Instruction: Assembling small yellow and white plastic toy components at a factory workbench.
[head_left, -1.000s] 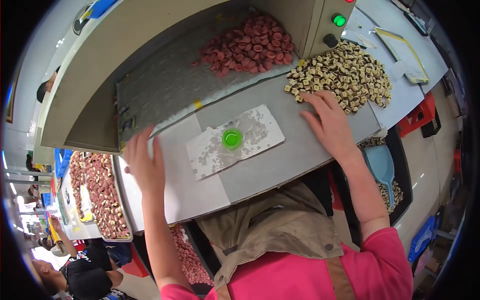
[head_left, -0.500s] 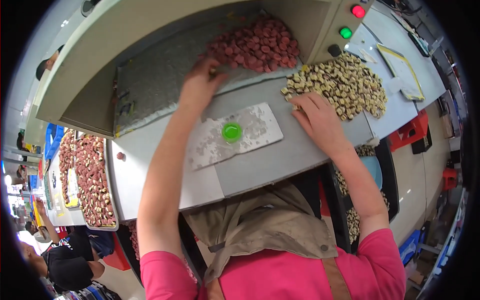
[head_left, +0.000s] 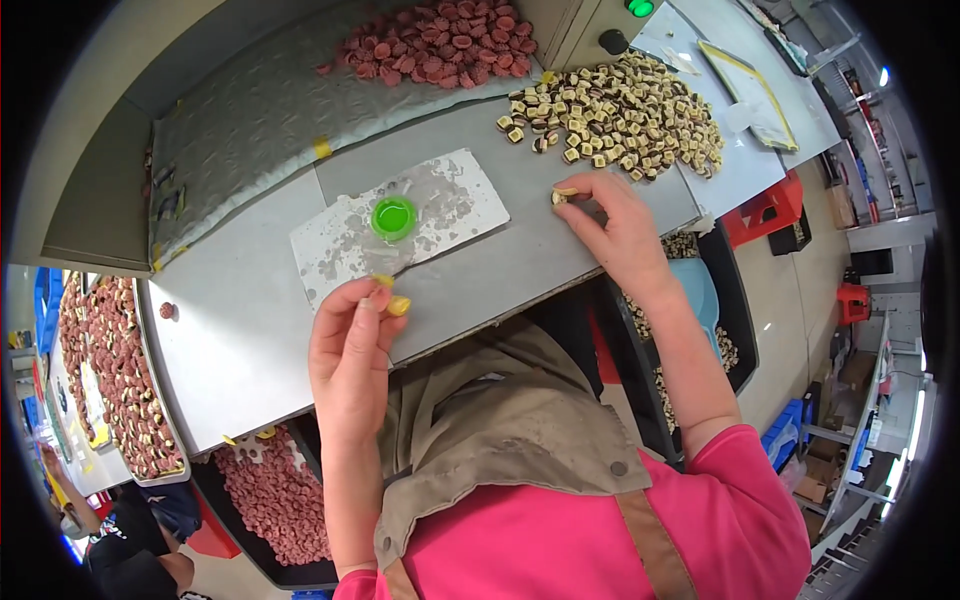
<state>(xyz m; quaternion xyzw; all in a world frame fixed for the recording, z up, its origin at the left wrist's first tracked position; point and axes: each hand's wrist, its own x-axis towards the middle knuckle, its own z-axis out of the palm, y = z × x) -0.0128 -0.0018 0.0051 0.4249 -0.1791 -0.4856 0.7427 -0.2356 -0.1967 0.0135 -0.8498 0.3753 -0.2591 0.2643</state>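
Note:
My left hand [head_left: 350,345] is raised at the table's near edge, thumb pressed against the fingers. Yellow coverings show on its fingertips; what it pinches, if anything, cannot be made out. Between thumb and forefinger, my right hand [head_left: 618,232] grips a small cream piece [head_left: 559,198] over the grey tabletop. Beyond that hand spreads a heap of small cream-and-dark-brown pieces [head_left: 630,115]. A white board [head_left: 455,195], blotched with wet patches, lies between my hands, carrying a small round cup of bright green stuff [head_left: 394,217]. Ridged dark-pink cup-shaped pieces [head_left: 440,45] are heaped at the far side.
Over the far side stands a beige machine housing [head_left: 90,190] with a grey padded bed [head_left: 250,150]. At left is a tray of pink-and-cream pieces [head_left: 178,470]; one loose piece [head_left: 167,311] lies nearby. Dark bins flank my lap: pink pieces [head_left: 275,500], and a blue scoop [head_left: 695,290].
My left hand has come back from the pink heap to the near edge, turning palm up. My right hand has drawn away from the cream-and-brown heap with a piece. The whole view has shifted.

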